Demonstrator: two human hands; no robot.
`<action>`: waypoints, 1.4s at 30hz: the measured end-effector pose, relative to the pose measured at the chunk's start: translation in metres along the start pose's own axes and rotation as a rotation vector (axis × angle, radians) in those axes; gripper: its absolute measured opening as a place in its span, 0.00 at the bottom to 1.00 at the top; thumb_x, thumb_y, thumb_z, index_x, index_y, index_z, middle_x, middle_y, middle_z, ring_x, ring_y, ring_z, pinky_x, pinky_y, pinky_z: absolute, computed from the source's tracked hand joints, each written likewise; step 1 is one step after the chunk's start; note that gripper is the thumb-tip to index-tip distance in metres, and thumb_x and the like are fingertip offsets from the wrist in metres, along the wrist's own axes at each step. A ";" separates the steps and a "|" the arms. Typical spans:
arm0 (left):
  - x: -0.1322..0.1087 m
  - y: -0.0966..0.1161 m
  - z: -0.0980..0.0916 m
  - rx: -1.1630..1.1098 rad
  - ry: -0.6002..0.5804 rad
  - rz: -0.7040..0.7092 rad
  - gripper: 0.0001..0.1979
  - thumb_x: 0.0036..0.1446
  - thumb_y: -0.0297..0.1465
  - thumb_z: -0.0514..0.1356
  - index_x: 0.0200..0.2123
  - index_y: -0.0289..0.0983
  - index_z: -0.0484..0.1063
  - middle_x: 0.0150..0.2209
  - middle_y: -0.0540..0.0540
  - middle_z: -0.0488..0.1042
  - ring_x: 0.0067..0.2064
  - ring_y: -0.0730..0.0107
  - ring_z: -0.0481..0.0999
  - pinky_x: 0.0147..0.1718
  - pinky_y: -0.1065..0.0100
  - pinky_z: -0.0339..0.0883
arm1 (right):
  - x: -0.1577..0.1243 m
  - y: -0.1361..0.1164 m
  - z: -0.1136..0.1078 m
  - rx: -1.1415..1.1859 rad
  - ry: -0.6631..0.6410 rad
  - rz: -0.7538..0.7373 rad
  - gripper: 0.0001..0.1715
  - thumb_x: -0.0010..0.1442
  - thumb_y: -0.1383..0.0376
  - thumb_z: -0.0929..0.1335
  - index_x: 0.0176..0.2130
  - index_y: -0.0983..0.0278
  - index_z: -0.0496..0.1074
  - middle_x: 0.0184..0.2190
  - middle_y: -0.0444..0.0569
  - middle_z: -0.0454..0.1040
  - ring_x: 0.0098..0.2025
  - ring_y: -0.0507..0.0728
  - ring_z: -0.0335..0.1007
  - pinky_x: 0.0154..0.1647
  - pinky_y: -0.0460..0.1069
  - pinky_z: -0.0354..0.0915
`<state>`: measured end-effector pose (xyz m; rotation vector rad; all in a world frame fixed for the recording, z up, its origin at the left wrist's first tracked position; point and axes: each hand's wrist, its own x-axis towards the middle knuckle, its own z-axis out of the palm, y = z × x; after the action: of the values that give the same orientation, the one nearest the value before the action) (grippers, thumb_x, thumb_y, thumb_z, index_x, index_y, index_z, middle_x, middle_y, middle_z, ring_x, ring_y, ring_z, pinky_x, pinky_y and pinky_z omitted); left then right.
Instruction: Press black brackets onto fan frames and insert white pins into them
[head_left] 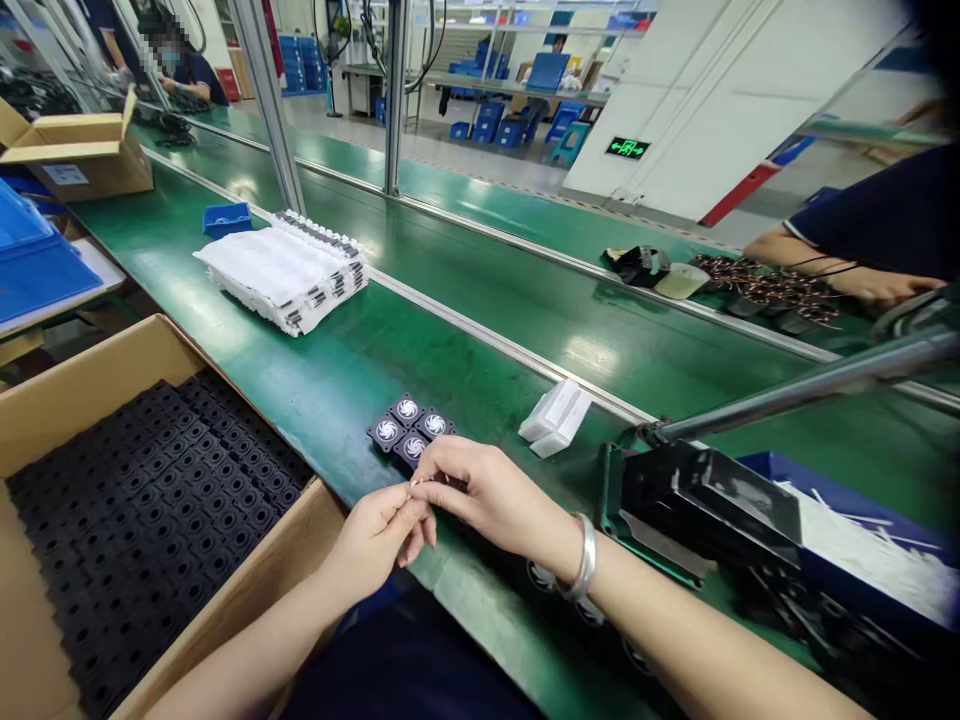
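My left hand (pixel 388 530) and my right hand (pixel 469 488) meet at the fingertips above the near edge of the green bench. Both are pinched closed; whatever lies between the fingertips is too small or too hidden to make out. Just beyond them sits a cluster of small black square fans (pixel 415 446) with white swirl-patterned centres, partly covered by my right hand. More such fans (pixel 541 576) show under my right forearm, mostly hidden by it.
An open carton (pixel 169 340) with rows of black square parts stands at left. A white stack (pixel 277 265), a blue bin (pixel 227 219) and small white boxes (pixel 555 418) lie on the bench (pixel 465 375). Black equipment (pixel 705 500) stands right. Across the belt, a co-worker's arm rests near wires (pixel 757 285).
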<state>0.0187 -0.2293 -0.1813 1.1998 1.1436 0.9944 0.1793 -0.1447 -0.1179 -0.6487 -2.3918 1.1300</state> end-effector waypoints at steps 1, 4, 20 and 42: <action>0.000 0.001 0.000 -0.008 0.009 0.007 0.24 0.66 0.46 0.51 0.27 0.33 0.68 0.19 0.52 0.63 0.20 0.78 0.61 0.24 0.72 0.57 | 0.001 0.002 0.001 0.046 0.036 0.020 0.11 0.66 0.64 0.68 0.31 0.65 0.71 0.30 0.45 0.72 0.34 0.52 0.68 0.36 0.46 0.63; -0.002 0.002 -0.003 -0.070 0.073 0.012 0.22 0.67 0.46 0.51 0.35 0.32 0.71 0.24 0.50 0.67 0.20 0.79 0.62 0.23 0.72 0.56 | 0.007 0.009 -0.004 0.170 0.192 0.116 0.10 0.65 0.62 0.68 0.33 0.65 0.72 0.29 0.44 0.74 0.31 0.51 0.69 0.34 0.45 0.63; -0.009 -0.006 -0.006 -0.144 0.123 -0.035 0.24 0.66 0.46 0.53 0.49 0.30 0.72 0.29 0.48 0.69 0.23 0.78 0.64 0.22 0.73 0.57 | 0.023 0.029 0.003 -0.398 0.181 0.059 0.06 0.67 0.69 0.66 0.43 0.64 0.73 0.38 0.48 0.78 0.39 0.56 0.75 0.41 0.49 0.66; -0.010 -0.003 -0.009 -0.013 0.106 0.012 0.22 0.67 0.45 0.51 0.45 0.32 0.72 0.30 0.48 0.71 0.21 0.79 0.65 0.22 0.73 0.61 | 0.018 -0.001 -0.015 -0.459 0.352 -0.026 0.13 0.67 0.56 0.67 0.41 0.65 0.70 0.34 0.50 0.71 0.36 0.56 0.68 0.38 0.50 0.63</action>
<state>0.0083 -0.2377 -0.1827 1.1558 1.2123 1.0841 0.1728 -0.1263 -0.1049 -0.8755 -2.3408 0.4023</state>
